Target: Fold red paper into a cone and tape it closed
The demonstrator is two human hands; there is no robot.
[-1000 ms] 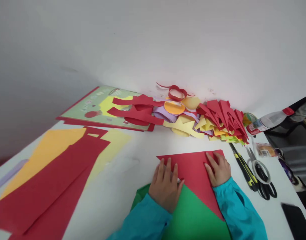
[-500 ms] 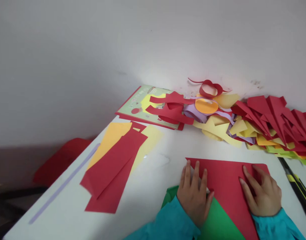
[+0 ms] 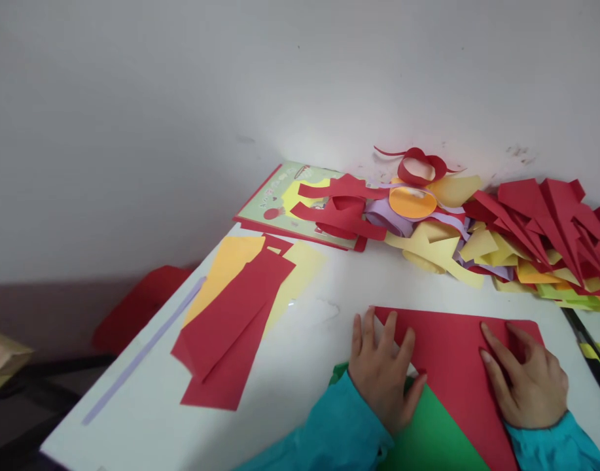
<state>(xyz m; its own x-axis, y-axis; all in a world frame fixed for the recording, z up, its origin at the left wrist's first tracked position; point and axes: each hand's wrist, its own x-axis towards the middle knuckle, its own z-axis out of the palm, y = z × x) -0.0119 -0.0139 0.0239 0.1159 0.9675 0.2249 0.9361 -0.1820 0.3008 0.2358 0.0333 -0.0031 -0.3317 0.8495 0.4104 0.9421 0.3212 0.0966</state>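
1. Your left hand point(image 3: 383, 373) lies palm down, fingers spread wide, at the left part of a red sheet point(image 3: 441, 347), near its upper-left corner.
2. Your right hand point(image 3: 530, 379) rests on the sheet's right side, fingers apart and bent, a gap between thumb and forefinger; neither hand is clenched.
3. The red sheet is at the near right of the white table point(image 3: 300, 366), its diagonal edge bordering smooth green material point(image 3: 432, 432).
4. Left of your hands lie red cutouts point(image 3: 235, 314) over orange paper point(image 3: 221, 261) and pale yellow paper point(image 3: 300, 275), with a purple strip point(image 3: 145, 353) along the table's edge.
5. Beyond, a pale green booklet point(image 3: 265, 206) sits beside curled paper shapes point(image 3: 412, 199) and a heap of folded papers point(image 3: 555, 229).
6. A black-and-yellow tool point(image 3: 594, 366) is partly visible at far right.
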